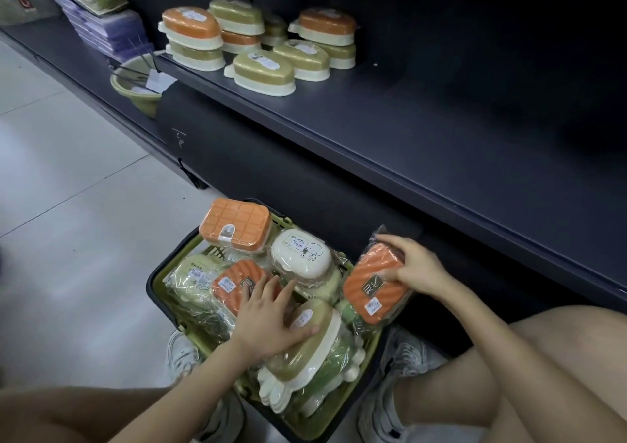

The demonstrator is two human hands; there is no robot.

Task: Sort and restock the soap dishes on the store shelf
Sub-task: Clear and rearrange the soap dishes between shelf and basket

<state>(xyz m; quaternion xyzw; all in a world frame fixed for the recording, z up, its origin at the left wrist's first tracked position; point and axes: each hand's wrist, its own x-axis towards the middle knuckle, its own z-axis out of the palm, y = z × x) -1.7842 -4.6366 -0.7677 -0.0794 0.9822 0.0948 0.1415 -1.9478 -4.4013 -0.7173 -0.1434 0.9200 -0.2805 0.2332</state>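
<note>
Wrapped orange soap dish (373, 290) at lower right of centre, clamped in the right hand (419, 269), left hand (268, 317) spread flat on dishes in the green basket (159, 279) below, stacked soap dishes (258, 45) on dark shelf (407, 130), upper centre.

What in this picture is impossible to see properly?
- Head view: the sticker text on the white soap dish is too small to read.
- The basket bottom is hidden by piled dishes.
- The olive dish is partly covered by the left hand.
- The shelf is cut off at the right edge.
</note>
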